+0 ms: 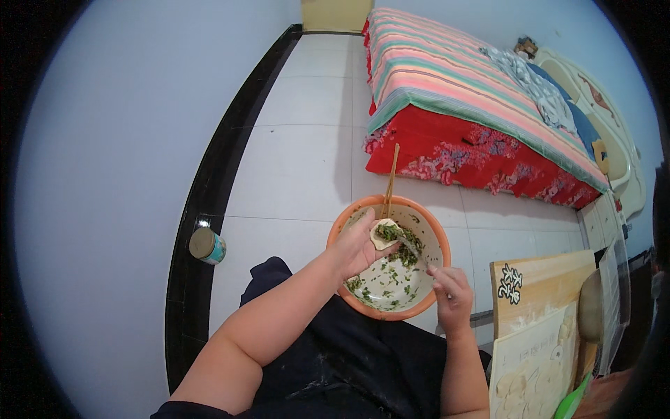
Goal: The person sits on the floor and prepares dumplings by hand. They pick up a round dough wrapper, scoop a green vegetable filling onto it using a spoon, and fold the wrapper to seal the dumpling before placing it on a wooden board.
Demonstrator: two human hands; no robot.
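On the upturned palm of my left hand [352,253] lies a small round dough wrapper [380,244], its fingers curled beneath it. Chopped green filling [387,232] sits on the wrapper. My right hand [453,292] is closed around the handle of a thin metal spoon [417,257], whose far end reaches to the wrapper and the filling. Both hands are over a large bowl [445,244] with an orange rim and a white inside. Green chopped filling [401,260] is heaped at its far side and scattered over its bottom. Wooden chopsticks [393,174] lean out over the far rim.
At the right stands a wooden board [548,269] with a pale sheet [541,363] bearing several flat dough rounds [515,387]. A green-handled item [574,397] lies beside it. A lidded jar [208,246] stands left by the wall. Beyond is a bed [447,77] with a striped cover.
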